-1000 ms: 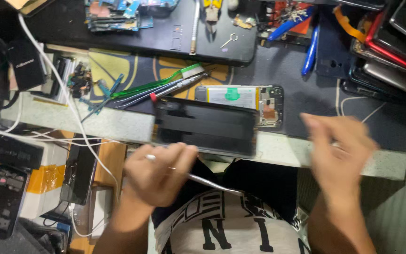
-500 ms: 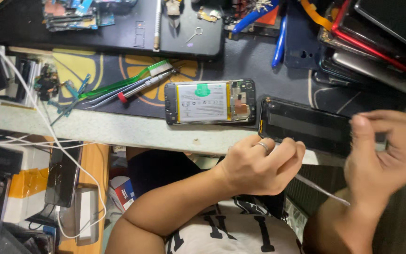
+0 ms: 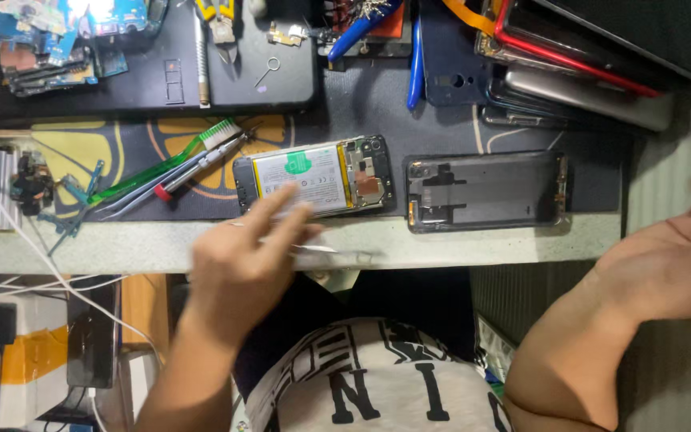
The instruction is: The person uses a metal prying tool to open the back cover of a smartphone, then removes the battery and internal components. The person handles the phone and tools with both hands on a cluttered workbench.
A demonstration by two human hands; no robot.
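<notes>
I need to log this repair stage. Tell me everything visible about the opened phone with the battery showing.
The opened phone with its back off lies flat, lengthwise, on the dark printed mat near the bench edge. A pale battery with a green sticker fills its middle; dark circuit boards sit at its right end. The blurred left hand reaches over its lower edge; contact unclear.

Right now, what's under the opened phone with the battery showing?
The opened phone lies on a dark work mat with an orange print; whatever is directly beneath it is covered.

Bench [image 3: 457, 244] w/ dark mat [image 3: 377, 104]: opened phone [image 3: 313, 174], back cover [image 3: 485, 190], toothbrush [image 3: 165, 160], pliers [image 3: 416, 56].
</notes>
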